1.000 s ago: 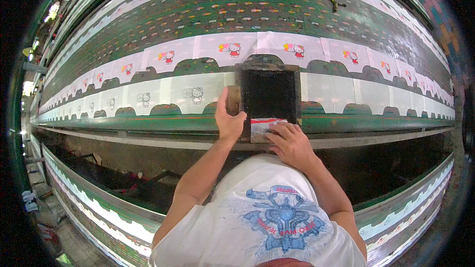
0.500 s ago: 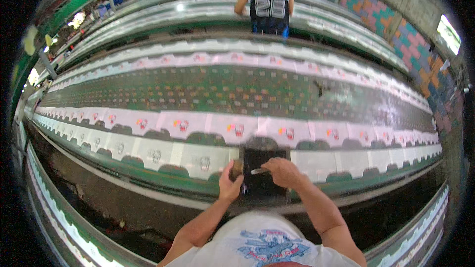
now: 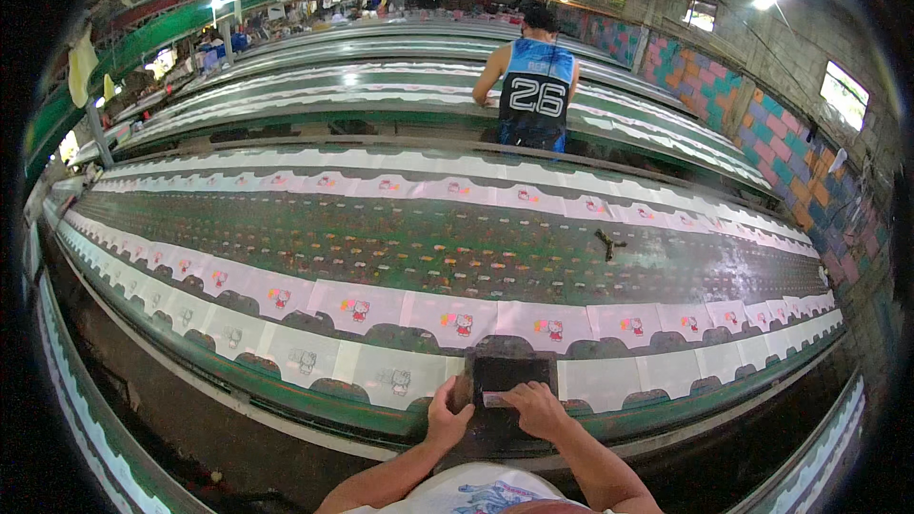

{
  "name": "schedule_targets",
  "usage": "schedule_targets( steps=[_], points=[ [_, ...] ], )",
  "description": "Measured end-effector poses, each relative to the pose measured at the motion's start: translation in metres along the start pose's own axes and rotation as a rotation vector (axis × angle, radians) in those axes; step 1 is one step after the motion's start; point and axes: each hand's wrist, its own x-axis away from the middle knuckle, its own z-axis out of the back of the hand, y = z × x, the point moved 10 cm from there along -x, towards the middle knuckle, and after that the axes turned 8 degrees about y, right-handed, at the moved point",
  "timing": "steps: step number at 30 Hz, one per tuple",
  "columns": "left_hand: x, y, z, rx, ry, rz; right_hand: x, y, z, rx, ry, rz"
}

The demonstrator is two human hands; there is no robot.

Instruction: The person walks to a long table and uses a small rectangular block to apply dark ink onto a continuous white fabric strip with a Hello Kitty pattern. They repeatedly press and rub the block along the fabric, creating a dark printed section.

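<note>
A dark rectangular screen-printing frame [image 3: 514, 368] lies over the near row of white fabric pieces [image 3: 609, 381]. My left hand [image 3: 447, 416] is closed around the frame's left edge, thumb toward me. Inside the frame, my right hand [image 3: 539, 409] grips a squeegee [image 3: 495, 400], whose pale strip shows left of the fingers. The hand hides the rest of the tool. To the left of the frame, the white pieces carry grey outlines of a cat figure [image 3: 400, 382]; those to the right look plain.
Beyond lies a row of pink pieces [image 3: 428, 316] with coloured cat prints. A dark forked object [image 3: 610, 245] rests on the speckled green table [image 3: 381, 238]. Another person [image 3: 538, 86] in a blue and black sleeveless top stands at a farther table. Patchwork tiles cover the right wall [image 3: 762, 133].
My view has tilted up, so the table and hands sit lower in the picture. The squeegee's pale strip now lies level inside the frame. Both hands keep their holds.
</note>
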Motion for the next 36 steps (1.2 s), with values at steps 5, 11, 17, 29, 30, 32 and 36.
schedule_targets(
  steps=[5,11,17,29,30,32,36],
  points=[
    [0.002,0.002,-0.006,0.009,-0.015,0.036,0.047,-0.034,0.005,-0.038,0.029,-0.01],
    [0.003,0.007,-0.01,-0.007,0.015,0.068,0.066,-0.049,0.008,-0.054,0.026,-0.034],
    [0.008,0.017,-0.019,-0.112,0.08,-0.039,0.077,-0.032,0.011,-0.093,0.143,0.005],
    [0.04,0.058,-0.115,-0.066,0.11,-0.102,0.159,0.063,0.059,-0.268,0.274,-0.119],
    [0.045,0.06,-0.134,-0.034,0.099,-0.064,0.169,0.077,0.065,-0.264,0.278,-0.12],
    [0.058,0.063,-0.173,0.03,0.078,0.011,0.191,0.105,0.079,-0.266,0.283,-0.132],
    [0.077,0.059,-0.231,0.044,0.092,0.02,0.23,0.154,0.096,-0.278,0.298,-0.117]
  ],
)
